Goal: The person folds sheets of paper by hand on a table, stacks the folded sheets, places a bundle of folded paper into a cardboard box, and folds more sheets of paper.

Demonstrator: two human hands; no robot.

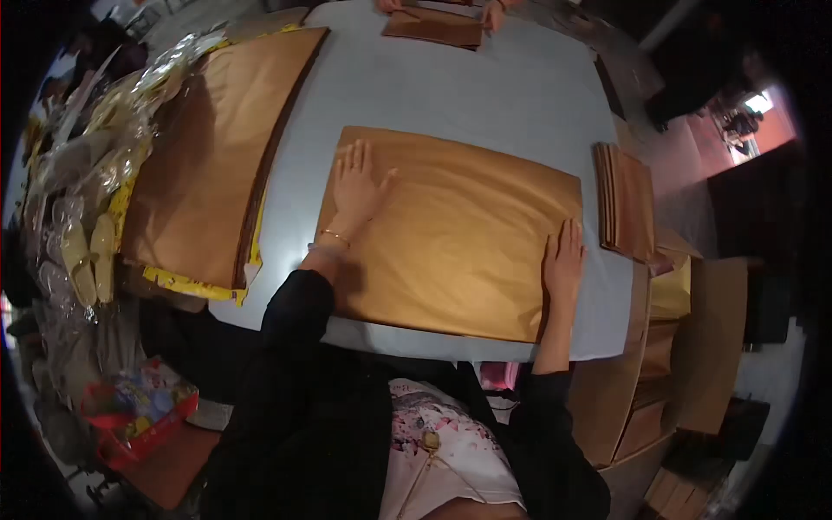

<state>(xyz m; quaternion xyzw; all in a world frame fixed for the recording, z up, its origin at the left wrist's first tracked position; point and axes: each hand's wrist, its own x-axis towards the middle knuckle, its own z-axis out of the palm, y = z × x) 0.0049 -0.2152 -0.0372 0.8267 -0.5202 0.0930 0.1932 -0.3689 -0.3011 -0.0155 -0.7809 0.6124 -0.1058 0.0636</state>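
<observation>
A brown sheet lies spread across the middle of the frame on the pale surface, squarely before the person, a placement that probably lets both arms reach its sides. The flat palms seem meant to steady or smooth it, since soft creases show toward its right side. The left hand rests near the upper-left corner, fingers somewhat spread, thumb apart, gripping nothing. The right hand lies along the right edge, fingers straight and close together; whether it pinches the edge, I cannot tell. Both forearms angle up from the bottom of the frame.
</observation>
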